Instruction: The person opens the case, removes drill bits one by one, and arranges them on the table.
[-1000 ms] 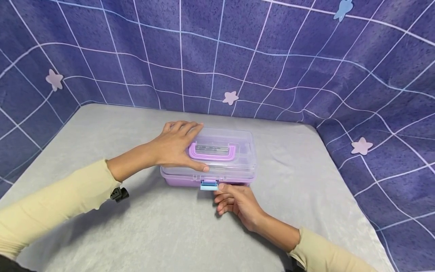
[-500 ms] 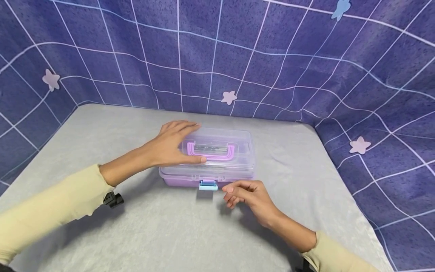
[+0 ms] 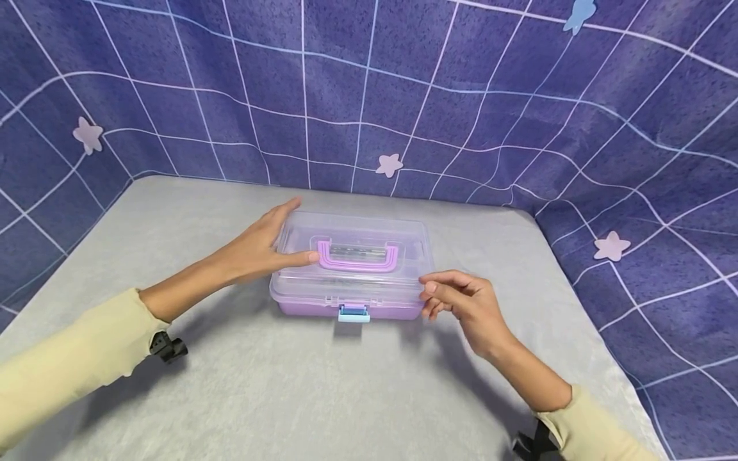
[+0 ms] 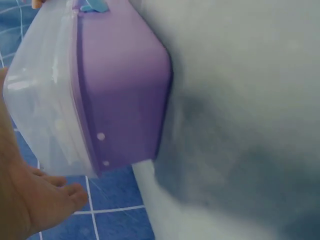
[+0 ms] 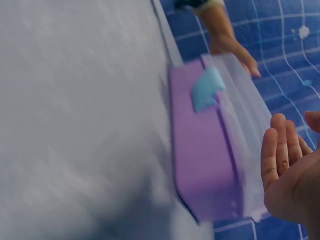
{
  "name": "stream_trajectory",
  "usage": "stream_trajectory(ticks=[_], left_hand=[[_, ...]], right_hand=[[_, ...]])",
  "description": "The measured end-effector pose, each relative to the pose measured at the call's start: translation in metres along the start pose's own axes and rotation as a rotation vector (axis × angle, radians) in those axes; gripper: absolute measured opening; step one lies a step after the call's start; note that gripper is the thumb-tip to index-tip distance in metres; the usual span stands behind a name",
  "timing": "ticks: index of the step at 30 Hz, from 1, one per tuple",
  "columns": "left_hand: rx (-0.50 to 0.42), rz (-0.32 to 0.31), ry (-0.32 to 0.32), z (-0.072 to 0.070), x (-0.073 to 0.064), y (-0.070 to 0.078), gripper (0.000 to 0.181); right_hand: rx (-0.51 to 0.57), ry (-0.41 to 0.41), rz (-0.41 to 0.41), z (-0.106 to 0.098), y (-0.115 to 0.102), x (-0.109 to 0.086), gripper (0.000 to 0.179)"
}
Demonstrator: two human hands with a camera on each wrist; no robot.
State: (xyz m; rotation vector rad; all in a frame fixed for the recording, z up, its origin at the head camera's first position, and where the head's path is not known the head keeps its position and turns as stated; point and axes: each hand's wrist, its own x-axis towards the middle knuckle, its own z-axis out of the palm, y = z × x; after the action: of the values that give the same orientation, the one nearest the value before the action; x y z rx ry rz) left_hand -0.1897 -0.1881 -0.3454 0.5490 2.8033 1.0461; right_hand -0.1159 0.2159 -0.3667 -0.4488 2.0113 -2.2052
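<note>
A storage box with a purple base [image 3: 311, 308] and a clear plastic lid [image 3: 369, 225] stands on the grey cloth, its lid down. On top lies a purple carry handle [image 3: 357, 266]. The light-blue latch [image 3: 353, 315] juts out from the front. My left hand [image 3: 254, 251] is at the box's left side, thumb stretched over the lid toward the handle; whether it touches is unclear. Beside the right front corner is my right hand [image 3: 473, 314], fingers loosely bent and holding nothing. In the right wrist view the right-hand fingers [image 5: 281, 145] look fairly straight next to the lid.
A grey cloth [image 3: 259, 397] covers the table around the box. Behind and on both sides hangs a blue-purple grid-patterned curtain [image 3: 230, 83] with star shapes. Small black cameras [image 3: 168, 347] sit at the wrists.
My right hand has left the latch and moved right and up to the box's right front corner. My left hand has slid left from the lid's top to its side. The latch stays jutting out.
</note>
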Motion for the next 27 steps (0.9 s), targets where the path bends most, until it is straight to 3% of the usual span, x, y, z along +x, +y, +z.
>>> stream_trajectory(ticks=[6,11,16,19,23,27], left_hand=[[-0.100,0.040,-0.051,-0.006,-0.009,-0.016,0.120],[-0.187,0.101,-0.120,-0.009,-0.014,-0.028,0.131],[-0.220,0.163,-0.138,-0.009,-0.014,-0.040,0.150],[-0.214,0.188,-0.142,-0.008,-0.012,-0.045,0.158],[-0.196,0.182,-0.142,-0.008,-0.011,-0.045,0.163],[-0.180,0.166,-0.132,-0.008,-0.011,-0.043,0.161]], right_hand=[[0.036,0.084,-0.018,-0.019,-0.008,0.017,0.034],[0.034,0.097,-0.001,-0.038,-0.002,0.031,0.034],[-0.060,0.063,0.008,-0.058,0.011,0.041,0.036],[-0.136,0.026,-0.001,-0.068,0.020,0.045,0.053],[-0.197,-0.059,-0.038,-0.075,0.031,0.052,0.080],[-0.239,-0.133,-0.066,-0.074,0.038,0.058,0.090]])
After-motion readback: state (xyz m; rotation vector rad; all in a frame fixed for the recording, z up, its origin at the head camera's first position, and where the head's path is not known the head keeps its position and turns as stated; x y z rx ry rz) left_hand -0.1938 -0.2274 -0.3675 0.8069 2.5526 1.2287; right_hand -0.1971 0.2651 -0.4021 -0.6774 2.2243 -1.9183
